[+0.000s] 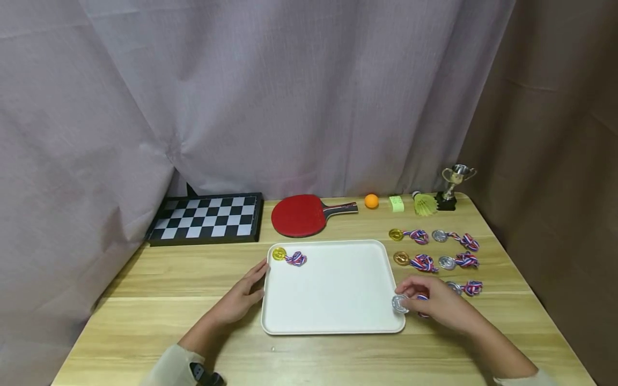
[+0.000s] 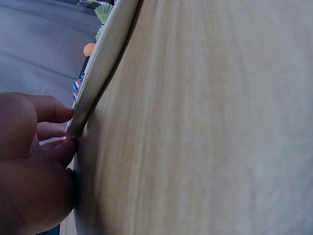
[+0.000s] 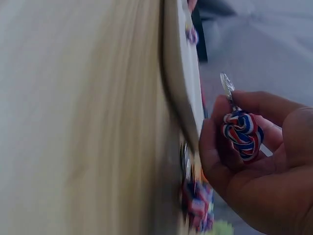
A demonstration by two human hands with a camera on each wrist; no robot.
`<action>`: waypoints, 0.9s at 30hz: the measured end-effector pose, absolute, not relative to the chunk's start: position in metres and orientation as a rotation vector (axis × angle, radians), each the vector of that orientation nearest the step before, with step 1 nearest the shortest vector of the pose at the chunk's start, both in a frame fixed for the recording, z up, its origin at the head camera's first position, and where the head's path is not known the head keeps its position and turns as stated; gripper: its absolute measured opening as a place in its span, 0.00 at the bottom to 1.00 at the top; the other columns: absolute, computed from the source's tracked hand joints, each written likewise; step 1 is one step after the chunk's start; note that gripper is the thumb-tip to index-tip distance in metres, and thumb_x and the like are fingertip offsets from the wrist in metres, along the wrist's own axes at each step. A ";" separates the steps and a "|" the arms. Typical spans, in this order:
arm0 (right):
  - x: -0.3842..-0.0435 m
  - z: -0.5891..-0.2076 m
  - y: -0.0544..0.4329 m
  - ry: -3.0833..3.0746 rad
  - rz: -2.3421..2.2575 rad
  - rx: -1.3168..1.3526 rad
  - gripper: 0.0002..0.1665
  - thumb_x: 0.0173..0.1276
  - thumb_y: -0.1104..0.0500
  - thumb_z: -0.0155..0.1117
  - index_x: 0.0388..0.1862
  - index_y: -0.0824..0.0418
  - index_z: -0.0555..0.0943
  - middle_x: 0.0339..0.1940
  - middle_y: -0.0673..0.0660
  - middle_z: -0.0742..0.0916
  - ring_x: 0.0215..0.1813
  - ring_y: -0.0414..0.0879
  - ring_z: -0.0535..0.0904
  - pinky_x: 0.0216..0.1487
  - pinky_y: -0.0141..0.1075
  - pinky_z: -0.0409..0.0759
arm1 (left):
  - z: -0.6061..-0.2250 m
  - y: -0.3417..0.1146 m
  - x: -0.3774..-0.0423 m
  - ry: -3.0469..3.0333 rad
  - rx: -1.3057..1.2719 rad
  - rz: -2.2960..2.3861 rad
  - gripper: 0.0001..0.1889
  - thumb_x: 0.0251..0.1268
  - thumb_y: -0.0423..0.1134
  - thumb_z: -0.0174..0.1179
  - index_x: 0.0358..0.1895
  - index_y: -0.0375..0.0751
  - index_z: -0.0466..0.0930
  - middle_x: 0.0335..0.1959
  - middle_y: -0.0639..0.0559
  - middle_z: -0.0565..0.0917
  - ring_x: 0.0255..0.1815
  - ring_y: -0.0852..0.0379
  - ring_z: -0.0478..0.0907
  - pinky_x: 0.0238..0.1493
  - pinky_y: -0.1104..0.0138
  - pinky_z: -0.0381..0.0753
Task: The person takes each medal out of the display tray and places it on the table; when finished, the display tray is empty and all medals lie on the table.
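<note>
My right hand (image 1: 436, 303) pinches a silver medal (image 1: 399, 304) between thumb and fingers, at the right edge of a white tray (image 1: 333, 300). In the right wrist view, the knotted red, white and blue ribbon (image 3: 242, 134) of this medal hangs within the curve of my hand. My left hand (image 1: 237, 297) touches the tray's left rim with its fingertips, the fingers extended. A gold medal (image 1: 279, 253) with its bundled ribbon (image 1: 296, 259) lies in the tray's far left corner. Whether the silver medal touches the rim cannot be told.
Right of the tray lie a gold medal (image 1: 396, 235), a bronze-coloured medal (image 1: 401, 258) and several silver medals (image 1: 447, 262). Along the back stand or lie a checkered board (image 1: 205, 217), a red paddle (image 1: 299, 215), an orange ball (image 1: 371, 201), a green block (image 1: 396, 203), a shuttlecock (image 1: 425, 204) and a trophy (image 1: 454, 185).
</note>
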State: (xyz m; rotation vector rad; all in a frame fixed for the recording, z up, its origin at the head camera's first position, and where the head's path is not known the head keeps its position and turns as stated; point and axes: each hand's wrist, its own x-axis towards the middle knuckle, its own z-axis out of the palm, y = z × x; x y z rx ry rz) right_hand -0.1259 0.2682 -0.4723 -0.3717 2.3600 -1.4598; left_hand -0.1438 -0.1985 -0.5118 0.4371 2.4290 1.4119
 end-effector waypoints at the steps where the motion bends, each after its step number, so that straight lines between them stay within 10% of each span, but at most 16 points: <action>1: -0.124 -0.474 0.274 2.367 -1.444 -0.368 0.13 0.68 0.62 0.71 0.48 0.67 0.82 0.37 0.58 0.83 0.31 0.39 0.77 0.25 0.32 0.79 | -0.512 -0.199 -0.144 2.437 0.441 1.403 0.33 0.78 0.26 0.50 0.82 0.34 0.50 0.86 0.47 0.47 0.86 0.46 0.40 0.83 0.51 0.42; 27: -0.104 -0.488 0.294 2.750 -1.033 -0.593 0.08 0.64 0.59 0.75 0.38 0.45 0.87 0.40 0.42 0.87 0.42 0.31 0.78 0.43 0.32 0.81 | -0.511 -0.198 -0.143 2.435 0.423 1.404 0.34 0.79 0.27 0.50 0.82 0.36 0.50 0.86 0.46 0.47 0.86 0.45 0.40 0.83 0.49 0.42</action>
